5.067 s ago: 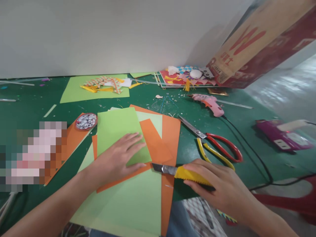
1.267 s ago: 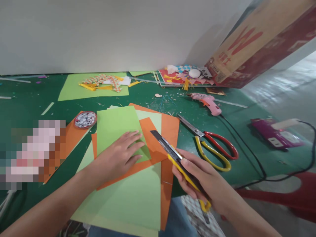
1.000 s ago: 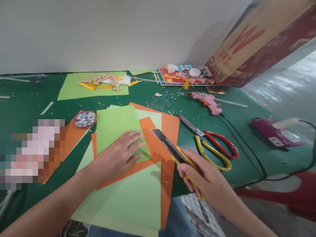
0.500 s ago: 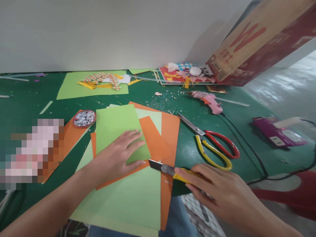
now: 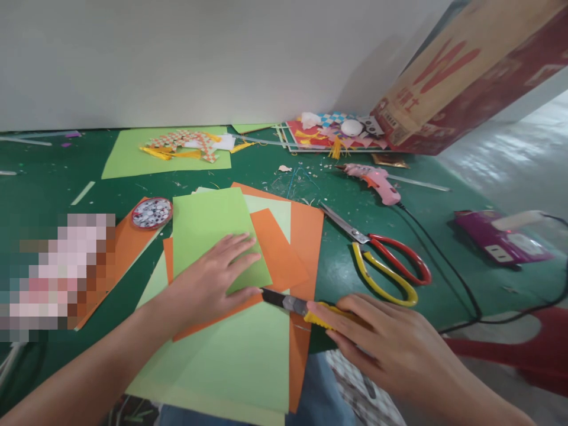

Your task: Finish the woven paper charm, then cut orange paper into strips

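My left hand (image 5: pixel 208 284) lies flat with fingers stretched out on a folded light green sheet (image 5: pixel 208 222), pressing it onto an orange sheet (image 5: pixel 279 257). My right hand (image 5: pixel 390 349) grips a yellow utility knife (image 5: pixel 302 307). Its blade tip touches the near edge of the orange sheet, just beside my left thumb. A larger pale green sheet (image 5: pixel 239 361) lies underneath, hanging over the near edge of the green table (image 5: pixel 53 195).
Red and yellow scissors (image 5: pixel 381 260) lie right of the papers. A pink glue gun (image 5: pixel 375 180) with a black cord sits behind them. A round tin of googly eyes (image 5: pixel 152 212), paper scraps (image 5: pixel 186 145), a cardboard box (image 5: pixel 452 77) and a purple power strip (image 5: pixel 497 239) surround the work.
The knife, raised and pointing away a second ago, has swung down flat. Its blade now sits at the orange sheet's near edge and has slid left toward my left thumb.
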The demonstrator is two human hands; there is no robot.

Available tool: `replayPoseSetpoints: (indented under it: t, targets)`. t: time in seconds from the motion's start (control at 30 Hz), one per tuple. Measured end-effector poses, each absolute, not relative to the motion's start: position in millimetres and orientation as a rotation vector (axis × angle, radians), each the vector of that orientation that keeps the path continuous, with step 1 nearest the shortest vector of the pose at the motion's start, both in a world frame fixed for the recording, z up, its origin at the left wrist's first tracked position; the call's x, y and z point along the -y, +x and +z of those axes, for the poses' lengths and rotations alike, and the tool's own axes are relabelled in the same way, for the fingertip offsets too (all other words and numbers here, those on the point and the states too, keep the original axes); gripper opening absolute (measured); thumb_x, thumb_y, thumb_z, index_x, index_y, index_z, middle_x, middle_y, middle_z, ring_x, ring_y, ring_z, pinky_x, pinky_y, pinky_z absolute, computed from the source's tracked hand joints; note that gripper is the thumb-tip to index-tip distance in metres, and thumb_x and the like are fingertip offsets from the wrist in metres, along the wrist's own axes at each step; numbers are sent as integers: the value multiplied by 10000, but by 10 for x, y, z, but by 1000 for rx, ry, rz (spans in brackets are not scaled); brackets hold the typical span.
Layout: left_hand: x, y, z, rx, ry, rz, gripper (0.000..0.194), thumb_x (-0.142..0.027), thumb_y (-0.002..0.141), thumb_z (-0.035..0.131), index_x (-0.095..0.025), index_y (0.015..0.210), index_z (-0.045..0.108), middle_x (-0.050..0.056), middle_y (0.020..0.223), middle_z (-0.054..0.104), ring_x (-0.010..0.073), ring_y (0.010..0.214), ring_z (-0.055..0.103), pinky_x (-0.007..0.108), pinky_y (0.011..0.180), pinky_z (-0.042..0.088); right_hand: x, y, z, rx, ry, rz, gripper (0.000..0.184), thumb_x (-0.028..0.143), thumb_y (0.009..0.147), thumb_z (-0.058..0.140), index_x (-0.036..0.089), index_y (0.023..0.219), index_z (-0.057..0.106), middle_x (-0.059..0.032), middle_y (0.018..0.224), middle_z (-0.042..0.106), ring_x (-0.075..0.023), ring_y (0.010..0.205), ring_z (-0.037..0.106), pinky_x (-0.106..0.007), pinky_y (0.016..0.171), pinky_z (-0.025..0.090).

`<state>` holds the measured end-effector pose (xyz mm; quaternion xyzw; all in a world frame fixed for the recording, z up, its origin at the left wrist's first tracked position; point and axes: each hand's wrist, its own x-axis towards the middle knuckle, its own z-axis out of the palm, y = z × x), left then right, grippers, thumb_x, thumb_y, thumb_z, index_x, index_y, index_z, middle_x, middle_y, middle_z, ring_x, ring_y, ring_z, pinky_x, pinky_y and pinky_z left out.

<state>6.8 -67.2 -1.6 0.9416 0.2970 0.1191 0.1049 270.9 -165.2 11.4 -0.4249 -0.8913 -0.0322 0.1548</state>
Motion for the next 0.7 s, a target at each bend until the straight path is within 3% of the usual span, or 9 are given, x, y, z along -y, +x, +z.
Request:
replayPoseSetpoints:
  t: [0.7]
  targets:
    - [667,64,-28,-875,2770,370,465,-455,925,420,-143,1256,517,147,1407,459,265,1349,350,487,1099,346,1669,2582,107,2573,-1259,-169,334,179,945,350,130,1128,626,-20,672,562,-108,541,546,-252,463,378]
